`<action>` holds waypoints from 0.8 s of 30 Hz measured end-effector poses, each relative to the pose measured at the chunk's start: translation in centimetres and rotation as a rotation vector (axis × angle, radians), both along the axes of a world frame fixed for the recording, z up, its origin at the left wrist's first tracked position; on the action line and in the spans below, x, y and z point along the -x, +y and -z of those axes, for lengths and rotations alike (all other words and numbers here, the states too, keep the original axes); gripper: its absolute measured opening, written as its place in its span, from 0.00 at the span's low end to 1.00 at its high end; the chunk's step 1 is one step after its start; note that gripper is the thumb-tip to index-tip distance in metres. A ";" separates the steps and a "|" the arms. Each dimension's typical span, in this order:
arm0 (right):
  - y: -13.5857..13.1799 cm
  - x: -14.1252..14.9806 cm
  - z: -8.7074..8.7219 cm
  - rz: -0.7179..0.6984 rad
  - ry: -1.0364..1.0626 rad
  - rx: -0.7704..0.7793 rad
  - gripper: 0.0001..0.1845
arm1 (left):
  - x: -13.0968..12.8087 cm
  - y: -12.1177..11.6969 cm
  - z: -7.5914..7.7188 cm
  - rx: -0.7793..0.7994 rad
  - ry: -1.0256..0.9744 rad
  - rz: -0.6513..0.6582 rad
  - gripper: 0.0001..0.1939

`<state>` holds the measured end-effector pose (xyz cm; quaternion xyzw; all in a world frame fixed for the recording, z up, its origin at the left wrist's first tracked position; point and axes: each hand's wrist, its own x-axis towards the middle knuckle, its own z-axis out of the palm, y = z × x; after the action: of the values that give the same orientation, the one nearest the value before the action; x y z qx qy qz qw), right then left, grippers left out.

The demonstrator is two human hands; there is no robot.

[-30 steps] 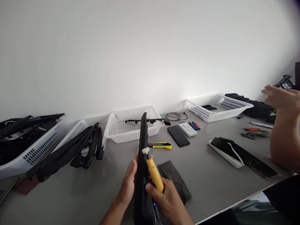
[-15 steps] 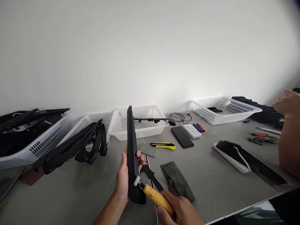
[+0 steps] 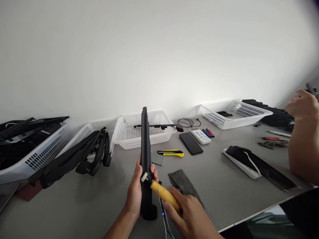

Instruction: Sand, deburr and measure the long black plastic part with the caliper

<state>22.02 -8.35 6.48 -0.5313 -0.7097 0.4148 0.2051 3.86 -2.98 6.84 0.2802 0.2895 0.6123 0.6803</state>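
Observation:
My left hand (image 3: 136, 191) is wrapped round a long black plastic trim piece (image 3: 145, 149), holding it upright above the table. Its thumb lies on the left edge and its fingertips show on the right. In my right hand (image 3: 190, 212) is a yellow-handled rotary tool (image 3: 164, 194), gripped from the right with the fingers curled round the handle. The tool's small white wheel tip (image 3: 144, 177) is at the face of the trim piece, a little below its middle; whether it touches cannot be told. A cable with a blue light (image 3: 163, 214) runs below the tool.
White baskets with black parts stand along the wall, one behind the trim piece (image 3: 129, 143) and one at right (image 3: 224, 123). A yellow utility knife (image 3: 171, 153), phone (image 3: 191, 143), grey cloth (image 3: 183, 182) and black-and-white part (image 3: 249, 162) lie on the table. Another person's arm (image 3: 302, 142) reaches in at right.
The trim piece has shifted slightly right and stands straighter. The tool's white tip has moved up along it. At right, the other person's hand has risen and now shows a dark object.

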 end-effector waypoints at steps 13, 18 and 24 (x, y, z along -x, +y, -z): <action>2.2 -2.4 -5.3 -0.089 -0.211 -0.012 0.18 | 0.1 -0.2 0.6 0.021 0.094 -0.053 0.29; 2.0 -2.8 -5.6 -0.129 -0.229 0.024 0.16 | 0.2 0.0 0.2 -0.021 0.088 -0.044 0.23; 2.6 -2.7 -6.1 -0.128 -0.216 -0.007 0.19 | 0.2 -0.3 0.2 0.009 0.091 -0.033 0.27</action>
<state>24.68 -5.80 12.56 -0.5258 -0.7615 0.3648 0.1027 3.63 -3.25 6.64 0.2998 0.3274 0.6086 0.6577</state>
